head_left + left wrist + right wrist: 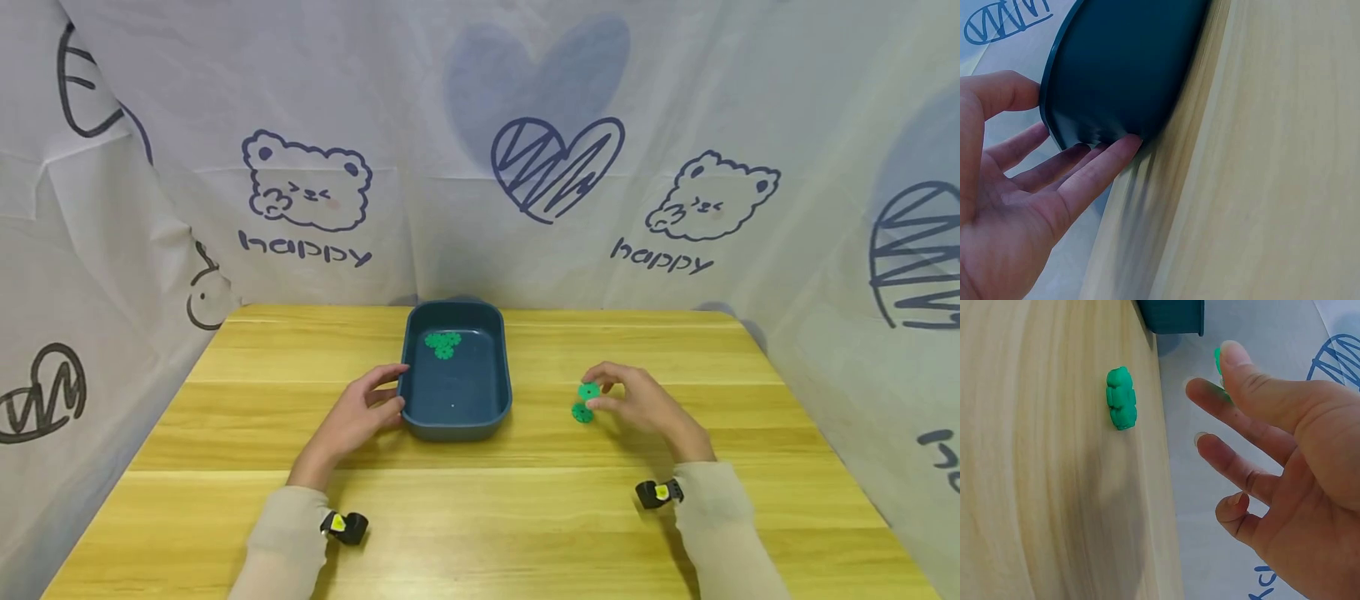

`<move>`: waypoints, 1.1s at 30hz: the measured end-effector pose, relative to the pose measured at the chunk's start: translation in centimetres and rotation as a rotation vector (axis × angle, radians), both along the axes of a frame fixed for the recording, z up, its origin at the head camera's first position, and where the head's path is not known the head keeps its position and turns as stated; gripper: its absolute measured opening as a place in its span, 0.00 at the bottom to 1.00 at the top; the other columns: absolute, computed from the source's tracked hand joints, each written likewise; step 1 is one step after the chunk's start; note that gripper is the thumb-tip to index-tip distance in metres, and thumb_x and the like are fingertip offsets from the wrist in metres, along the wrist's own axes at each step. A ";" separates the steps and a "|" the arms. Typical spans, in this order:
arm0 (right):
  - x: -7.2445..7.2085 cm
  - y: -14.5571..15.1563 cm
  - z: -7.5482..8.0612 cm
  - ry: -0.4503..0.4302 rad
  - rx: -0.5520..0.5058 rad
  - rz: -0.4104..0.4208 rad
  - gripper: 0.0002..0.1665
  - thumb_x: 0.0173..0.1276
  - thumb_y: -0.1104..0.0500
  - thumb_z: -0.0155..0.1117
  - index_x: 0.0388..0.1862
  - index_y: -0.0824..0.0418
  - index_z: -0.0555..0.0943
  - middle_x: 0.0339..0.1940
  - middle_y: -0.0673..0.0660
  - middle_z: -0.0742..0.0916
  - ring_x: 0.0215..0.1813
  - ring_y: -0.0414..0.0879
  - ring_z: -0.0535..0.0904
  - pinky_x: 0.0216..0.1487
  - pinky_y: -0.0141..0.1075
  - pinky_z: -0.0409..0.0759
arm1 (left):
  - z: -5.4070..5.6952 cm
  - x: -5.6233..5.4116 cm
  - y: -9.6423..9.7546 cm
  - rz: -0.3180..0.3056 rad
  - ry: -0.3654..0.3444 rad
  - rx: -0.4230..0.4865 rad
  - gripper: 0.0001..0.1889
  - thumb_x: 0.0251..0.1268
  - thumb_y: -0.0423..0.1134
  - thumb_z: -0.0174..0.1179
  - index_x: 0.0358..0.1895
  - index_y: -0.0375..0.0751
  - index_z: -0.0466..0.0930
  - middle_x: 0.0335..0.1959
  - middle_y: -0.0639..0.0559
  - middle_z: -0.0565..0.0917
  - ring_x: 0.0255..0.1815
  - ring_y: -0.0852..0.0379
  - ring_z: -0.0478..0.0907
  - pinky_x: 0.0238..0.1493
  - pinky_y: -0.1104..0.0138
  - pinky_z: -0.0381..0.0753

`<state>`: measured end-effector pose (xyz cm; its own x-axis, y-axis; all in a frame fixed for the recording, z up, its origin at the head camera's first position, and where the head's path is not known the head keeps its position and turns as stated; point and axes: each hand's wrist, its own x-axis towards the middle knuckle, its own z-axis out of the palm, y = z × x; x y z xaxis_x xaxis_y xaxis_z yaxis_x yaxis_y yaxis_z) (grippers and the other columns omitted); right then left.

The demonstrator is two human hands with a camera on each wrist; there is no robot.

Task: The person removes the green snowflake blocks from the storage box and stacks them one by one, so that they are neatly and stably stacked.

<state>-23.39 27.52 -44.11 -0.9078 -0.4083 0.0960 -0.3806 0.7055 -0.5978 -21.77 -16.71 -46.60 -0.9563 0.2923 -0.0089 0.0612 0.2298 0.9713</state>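
Note:
A deep blue-green plastic bin (454, 432) stands on the table. My left hand (366, 410) is at its left side, fingertips touching the rim and outer wall; the left wrist view shows those fingers (1094, 175) mostly straight against the bin. Inside, near the back left, lie several green notched discs (444, 352). To the right of the bin, my right hand (637, 403) pinches a green notched disc (589, 391) between thumb and finger. That disc is largely hidden behind the thumb in the right wrist view. Another green notched disc (1122, 400) rests on the table below this hand.
The wooden table (480, 517) has a light, striped grain. White cloth (442, 242) printed with bears and hearts hangs behind it and along both sides. Black cameras on straps (347, 527) are worn at both wrists.

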 end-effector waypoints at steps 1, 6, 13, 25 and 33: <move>0.0 0.0 0.0 -0.005 0.003 -0.003 0.17 0.68 0.63 0.72 0.55 0.60 0.83 0.48 0.56 0.89 0.52 0.53 0.82 0.57 0.55 0.84 | 0.0 0.0 0.0 0.000 0.000 0.000 0.30 0.75 0.31 0.55 0.78 0.37 0.63 0.80 0.34 0.63 0.74 0.31 0.70 0.59 0.55 0.88; -0.1 0.1 -0.2 -0.027 0.009 -0.002 0.16 0.67 0.62 0.73 0.52 0.59 0.83 0.45 0.55 0.89 0.53 0.54 0.84 0.60 0.58 0.84 | 0.0 0.1 0.0 0.003 -0.001 0.005 0.30 0.75 0.30 0.55 0.78 0.36 0.63 0.79 0.33 0.64 0.74 0.31 0.70 0.58 0.57 0.89; -0.2 0.1 -0.6 -0.056 0.003 0.007 0.15 0.68 0.63 0.71 0.52 0.59 0.82 0.46 0.55 0.89 0.54 0.55 0.85 0.62 0.57 0.83 | 0.1 0.1 0.1 0.005 0.005 0.000 0.29 0.75 0.30 0.55 0.78 0.37 0.63 0.79 0.33 0.64 0.74 0.31 0.70 0.58 0.58 0.89; -0.5 0.3 -1.7 -0.073 -0.016 0.016 0.16 0.65 0.62 0.74 0.52 0.57 0.84 0.50 0.54 0.88 0.53 0.51 0.81 0.59 0.50 0.83 | 0.2 0.1 0.0 -0.002 0.001 -0.007 0.29 0.76 0.31 0.55 0.78 0.38 0.63 0.79 0.34 0.63 0.74 0.31 0.70 0.59 0.58 0.88; -1.0 0.9 -2.7 -0.123 -0.042 0.014 0.17 0.66 0.59 0.75 0.53 0.54 0.85 0.50 0.52 0.88 0.52 0.47 0.80 0.59 0.45 0.82 | 0.1 0.0 0.0 0.002 -0.004 -0.001 0.29 0.75 0.30 0.55 0.78 0.38 0.64 0.79 0.34 0.64 0.74 0.31 0.70 0.58 0.59 0.89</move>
